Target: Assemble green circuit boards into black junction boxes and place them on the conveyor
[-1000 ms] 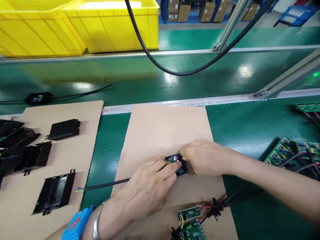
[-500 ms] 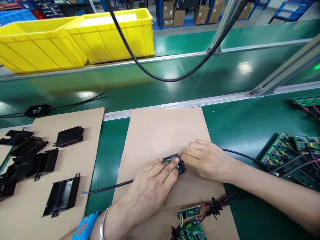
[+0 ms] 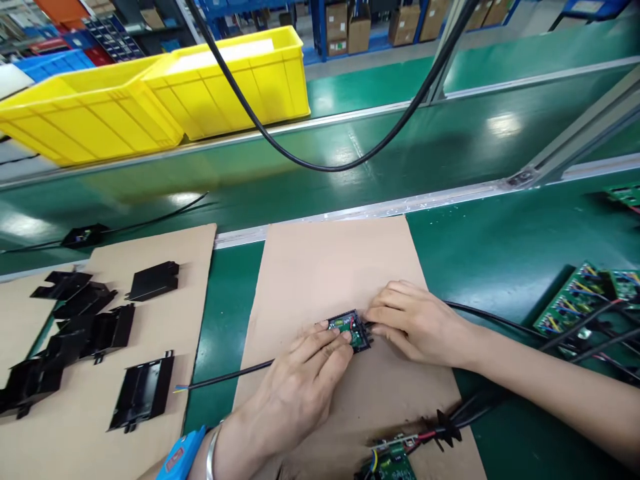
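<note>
Two hands, left and right, are meeting at one small module. Two cardboard sheets are lying on the surface. Two yellow bins are standing behind. About six black housings are lying at left.

Bright overhead light glares on the green belt; edges bend slightly.

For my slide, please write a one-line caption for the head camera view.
Both hands, left and right, press a small black module on a cardboard sheet beside black covers.
</note>
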`<action>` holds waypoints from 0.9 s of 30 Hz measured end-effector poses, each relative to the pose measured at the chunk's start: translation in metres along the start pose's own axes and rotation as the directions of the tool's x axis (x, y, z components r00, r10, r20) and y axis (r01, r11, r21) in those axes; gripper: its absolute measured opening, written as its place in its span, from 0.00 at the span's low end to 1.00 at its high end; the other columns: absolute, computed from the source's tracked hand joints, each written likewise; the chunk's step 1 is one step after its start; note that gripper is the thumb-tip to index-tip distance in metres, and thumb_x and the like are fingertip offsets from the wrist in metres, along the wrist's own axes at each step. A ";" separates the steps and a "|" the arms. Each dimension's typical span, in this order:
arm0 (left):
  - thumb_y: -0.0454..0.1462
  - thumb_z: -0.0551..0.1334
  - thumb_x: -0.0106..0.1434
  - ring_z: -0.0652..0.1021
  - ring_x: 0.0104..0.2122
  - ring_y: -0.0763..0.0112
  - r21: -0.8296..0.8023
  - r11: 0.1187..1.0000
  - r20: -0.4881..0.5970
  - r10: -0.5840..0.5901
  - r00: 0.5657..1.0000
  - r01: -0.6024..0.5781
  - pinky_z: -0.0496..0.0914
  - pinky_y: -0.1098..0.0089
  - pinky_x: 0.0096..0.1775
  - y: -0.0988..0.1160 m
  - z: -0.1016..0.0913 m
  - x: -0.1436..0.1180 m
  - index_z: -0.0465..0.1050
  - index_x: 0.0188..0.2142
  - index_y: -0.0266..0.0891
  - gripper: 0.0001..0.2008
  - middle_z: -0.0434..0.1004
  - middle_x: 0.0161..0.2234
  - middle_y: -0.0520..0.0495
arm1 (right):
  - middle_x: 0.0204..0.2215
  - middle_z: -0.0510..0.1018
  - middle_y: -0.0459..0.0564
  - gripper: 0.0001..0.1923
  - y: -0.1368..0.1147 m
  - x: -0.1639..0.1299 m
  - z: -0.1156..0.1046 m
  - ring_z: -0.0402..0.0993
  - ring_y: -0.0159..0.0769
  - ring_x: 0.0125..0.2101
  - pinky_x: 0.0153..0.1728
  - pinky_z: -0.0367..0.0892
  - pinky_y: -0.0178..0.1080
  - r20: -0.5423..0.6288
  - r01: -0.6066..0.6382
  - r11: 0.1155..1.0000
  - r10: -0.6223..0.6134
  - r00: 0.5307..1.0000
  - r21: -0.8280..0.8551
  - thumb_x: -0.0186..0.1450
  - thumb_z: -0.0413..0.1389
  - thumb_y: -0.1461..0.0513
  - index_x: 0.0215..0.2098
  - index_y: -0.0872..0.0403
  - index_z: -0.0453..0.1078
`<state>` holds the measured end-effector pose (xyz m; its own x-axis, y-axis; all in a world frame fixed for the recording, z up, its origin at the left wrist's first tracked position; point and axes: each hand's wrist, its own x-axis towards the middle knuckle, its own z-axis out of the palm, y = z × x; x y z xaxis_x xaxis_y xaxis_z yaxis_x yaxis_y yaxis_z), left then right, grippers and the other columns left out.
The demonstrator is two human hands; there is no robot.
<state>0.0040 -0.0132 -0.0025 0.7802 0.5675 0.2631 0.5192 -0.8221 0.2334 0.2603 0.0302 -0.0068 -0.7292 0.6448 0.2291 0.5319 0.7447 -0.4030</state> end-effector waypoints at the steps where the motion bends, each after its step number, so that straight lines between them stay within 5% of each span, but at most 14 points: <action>1: 0.23 0.54 0.62 0.70 0.54 0.62 0.014 1.000 -0.010 0.011 1.000 -0.011 0.62 0.59 0.61 0.000 0.002 -0.002 0.68 0.53 0.31 0.20 0.74 0.53 0.43 | 0.34 0.73 0.53 0.09 0.001 0.000 0.002 0.63 0.39 0.37 0.40 0.61 0.41 -0.012 0.017 1.000 -0.017 1.000 -0.004 0.67 0.50 0.66 0.42 0.57 0.72; 10: 0.24 0.52 0.64 0.72 0.54 0.65 0.033 0.999 0.013 0.041 0.999 -0.042 0.65 0.61 0.60 -0.003 0.000 -0.001 0.68 0.54 0.32 0.19 0.74 0.53 0.46 | 0.28 0.69 0.53 0.15 0.002 0.005 0.014 0.59 0.37 0.31 0.34 0.63 0.38 -0.076 0.155 0.987 -0.158 0.984 -0.047 0.64 0.43 0.74 0.33 0.59 0.71; 20: 0.21 0.49 0.60 0.70 0.53 0.62 0.118 0.991 0.093 0.051 0.994 -0.062 0.65 0.57 0.58 0.003 -0.002 0.005 0.62 0.60 0.33 0.29 0.67 0.60 0.46 | 0.27 0.71 0.51 0.12 -0.001 0.001 0.011 0.62 0.36 0.31 0.35 0.62 0.39 -0.128 0.064 0.998 -0.066 0.990 -0.016 0.68 0.47 0.68 0.32 0.58 0.72; 27: 0.22 0.49 0.61 0.71 0.48 0.61 -0.019 0.999 0.082 -0.047 0.996 0.048 0.69 0.58 0.50 0.006 -0.010 0.015 0.62 0.59 0.31 0.26 0.75 0.45 0.38 | 0.29 0.72 0.51 0.10 -0.001 0.003 0.003 0.64 0.37 0.33 0.38 0.62 0.40 -0.084 0.002 0.999 0.002 0.996 0.040 0.66 0.49 0.67 0.33 0.57 0.73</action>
<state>0.0151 -0.0094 0.0117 0.7810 0.5996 0.1747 0.5496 -0.7927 0.2638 0.2560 0.0310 -0.0081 -0.6897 0.6581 0.3021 0.5129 0.7384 -0.4378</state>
